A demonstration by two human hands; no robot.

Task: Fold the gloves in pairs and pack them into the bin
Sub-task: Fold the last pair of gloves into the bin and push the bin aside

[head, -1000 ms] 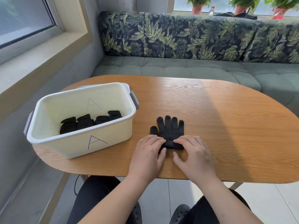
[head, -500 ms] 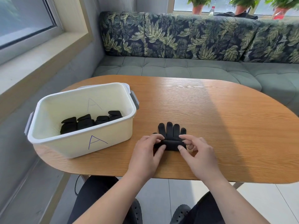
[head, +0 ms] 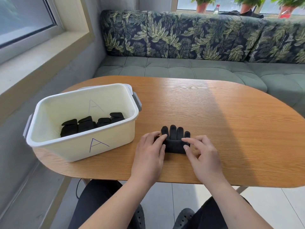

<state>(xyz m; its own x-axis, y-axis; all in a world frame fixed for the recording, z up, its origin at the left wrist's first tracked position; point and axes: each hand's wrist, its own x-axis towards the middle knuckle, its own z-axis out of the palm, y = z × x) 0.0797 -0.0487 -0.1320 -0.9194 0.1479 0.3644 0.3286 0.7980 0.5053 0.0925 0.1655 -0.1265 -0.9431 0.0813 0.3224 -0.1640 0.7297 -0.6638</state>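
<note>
A purple "A" is handwritten on the cream bin [head: 79, 146], where folded black gloves [head: 92, 123] are packed. Since a second ago, the cuff of the black glove pair [head: 175, 140] near the table's [head: 231, 129] front edge has been rolled further toward its fingertips. It is pinched by the left hand [head: 151, 152] and right hand [head: 200, 153], fingers curled.

The left hand [head: 151, 151] covers the thumb side of the black gloves [head: 175, 141]. The bin [head: 79, 146] near wall hides the lower parts of the folded pairs [head: 90, 123]. The counter [head: 231, 129] right end runs off frame
</note>
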